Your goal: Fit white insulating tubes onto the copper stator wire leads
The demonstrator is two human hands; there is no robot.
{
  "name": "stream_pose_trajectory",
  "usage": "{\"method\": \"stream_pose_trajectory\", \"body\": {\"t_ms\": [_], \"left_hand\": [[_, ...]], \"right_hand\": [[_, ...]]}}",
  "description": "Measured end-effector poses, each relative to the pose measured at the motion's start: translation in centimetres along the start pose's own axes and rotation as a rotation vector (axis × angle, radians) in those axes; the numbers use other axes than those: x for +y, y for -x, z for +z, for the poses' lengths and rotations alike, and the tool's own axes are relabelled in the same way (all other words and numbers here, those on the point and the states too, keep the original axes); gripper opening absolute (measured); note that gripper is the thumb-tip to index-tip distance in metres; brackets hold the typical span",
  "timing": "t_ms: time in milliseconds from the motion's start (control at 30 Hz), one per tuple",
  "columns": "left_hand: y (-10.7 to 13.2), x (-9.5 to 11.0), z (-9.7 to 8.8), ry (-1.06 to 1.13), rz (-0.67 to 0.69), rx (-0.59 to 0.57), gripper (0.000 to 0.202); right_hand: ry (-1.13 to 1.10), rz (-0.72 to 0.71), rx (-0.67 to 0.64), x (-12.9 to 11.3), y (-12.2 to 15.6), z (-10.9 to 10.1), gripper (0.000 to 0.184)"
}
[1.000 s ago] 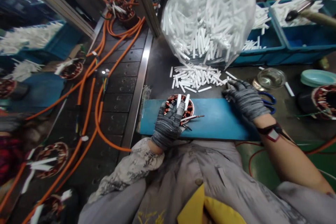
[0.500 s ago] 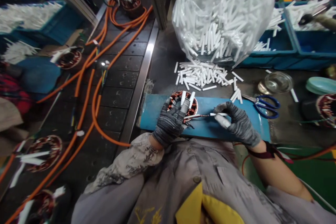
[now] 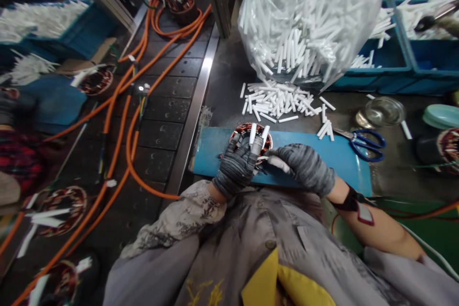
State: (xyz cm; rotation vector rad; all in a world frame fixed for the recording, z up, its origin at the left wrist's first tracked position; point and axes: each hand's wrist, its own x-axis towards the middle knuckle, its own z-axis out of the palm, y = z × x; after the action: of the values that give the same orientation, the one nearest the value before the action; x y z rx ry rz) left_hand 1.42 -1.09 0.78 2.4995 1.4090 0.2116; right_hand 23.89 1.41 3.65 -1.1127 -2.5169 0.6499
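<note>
A ring-shaped stator with copper windings (image 3: pixel 245 127) lies on the blue board (image 3: pixel 347 169). My left hand (image 3: pixel 234 168), in a grey striped glove, is closed on its near side. Two white sleeves (image 3: pixel 253 133) stick up by the left fingers. Close to the stator's right side, my right hand (image 3: pixel 304 166), gloved alike with pale fingertips, pinches a thin white sleeve (image 3: pixel 263 158) over a wire lead. The fingers hide most of that lead. Dark wire ends (image 3: pixel 261 169) show below the left fingertips.
Loose white sleeves (image 3: pixel 279 100) lie behind the board, before a clear bag of sleeves (image 3: pixel 308 24). Blue-handled scissors (image 3: pixel 366 144) and a glass bowl (image 3: pixel 385 111) are at right. Orange cables (image 3: pixel 124 119) cross the conveyor (image 3: pixel 163 129) at left. A co-worker's sleeve (image 3: pixel 21 153) shows far left.
My right hand has moved left, bringing the thin white sleeve along the lead up against the stator. My left hand keeps its hold. The view has shifted slightly.
</note>
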Motion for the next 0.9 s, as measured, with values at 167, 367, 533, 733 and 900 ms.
{"method": "stream_pose_trajectory", "body": {"t_ms": [167,367,533,733,900], "left_hand": [[0.3,0.0,0.4,-0.025,-0.012,-0.039,0.068],[0.4,-1.0,-0.7,-0.060,0.079,0.027,0.070],[2.0,-4.8,-4.4,-0.159,-0.091,-0.034,0.090],[7.8,-12.9,-7.3,-0.291,-0.572,0.049,0.096],[11.7,-17.1,-7.5,-0.425,-0.774,0.348,0.085]], "right_hand": [[-0.067,0.166,-0.115,-1.3,-2.6,1.1,0.047],[-0.191,0.255,0.135,-0.4,0.9,0.5,0.048],[-0.275,0.327,0.193,3.6,6.1,1.4,0.042],[-0.295,0.312,0.284,5.1,8.1,5.3,0.043],[-0.219,0.335,0.289,5.2,6.9,5.8,0.043]]}}
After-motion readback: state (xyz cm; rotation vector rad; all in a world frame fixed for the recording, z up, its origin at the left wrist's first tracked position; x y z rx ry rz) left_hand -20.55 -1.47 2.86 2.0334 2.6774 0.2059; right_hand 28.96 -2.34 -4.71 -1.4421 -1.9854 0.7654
